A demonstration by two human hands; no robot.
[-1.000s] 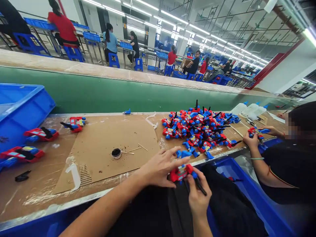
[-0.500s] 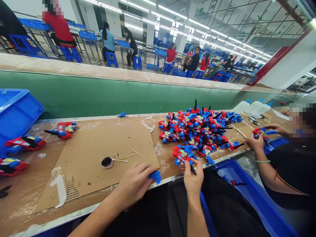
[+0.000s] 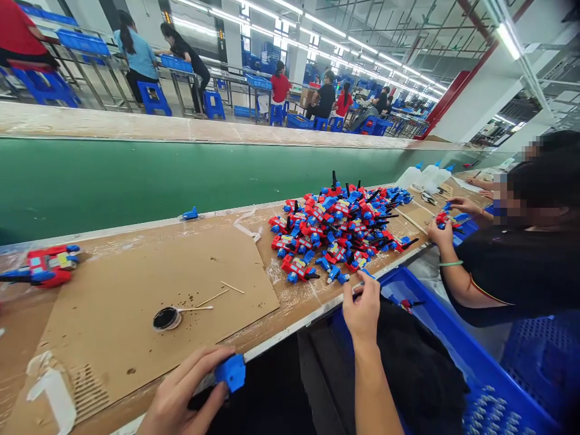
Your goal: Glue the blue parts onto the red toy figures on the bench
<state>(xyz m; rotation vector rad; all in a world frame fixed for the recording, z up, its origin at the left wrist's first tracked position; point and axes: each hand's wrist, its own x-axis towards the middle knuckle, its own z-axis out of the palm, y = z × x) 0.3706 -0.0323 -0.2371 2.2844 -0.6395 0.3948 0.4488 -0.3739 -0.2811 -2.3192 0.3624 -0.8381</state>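
In my left hand [image 3: 193,386], thumb and fingers grip a blue plastic toy part [image 3: 232,373] just off the table's front edge. My right hand [image 3: 364,311] is closed at the edge of a heap of red and blue toy robots [image 3: 335,220]. A bit of a blue toy part [image 3: 365,273] shows at its fingertips; most of the piece is hidden. Just left of that hand lie a loose blue piece [image 3: 334,273] and a red and blue toy robot [image 3: 296,267] with a black part.
A cardboard sheet [image 3: 149,272] bears a small pot of black liquid [image 3: 167,318] with a cotton swab across its rim. Another toy robot [image 3: 48,266] lies at left. A blue bin [image 3: 444,338] sits below the table edge, beside a co-worker [image 3: 498,260] at right.
My right hand has let go of the red and blue toy robot, which now lies by the heap. The left hand has moved down and left in view with its blue part. The view has swung right.
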